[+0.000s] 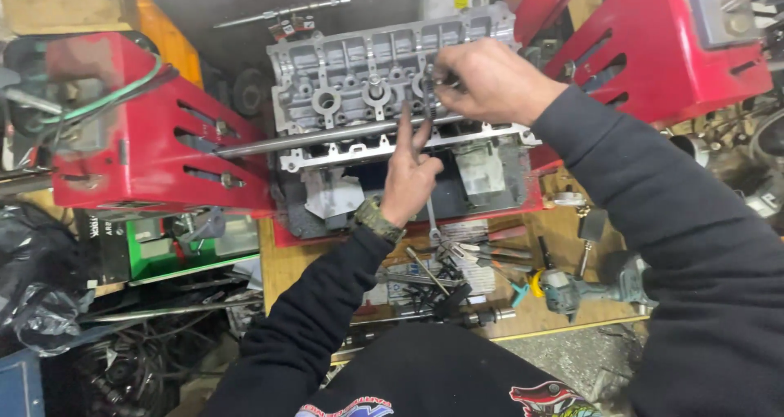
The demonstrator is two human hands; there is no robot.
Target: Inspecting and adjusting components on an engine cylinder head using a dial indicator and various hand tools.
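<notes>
Nearest, the left hand [408, 176] reaches up, 2 fingers spread against the cylinder head [384, 90], holding nothing. The right hand [482, 82] closes narrowly on a small part at the head's top; seemingly mid-job, other seats untouched.

Left hand [410, 172]: back of the hand up, index and middle fingers [406, 123] extended forward, others curled, strap on the wrist, dark sleeve. Right hand [482, 80]: reaches in from the right, palm down, fingers bunched in a pinch at the tips, arm bent and crossing above the left.
</notes>
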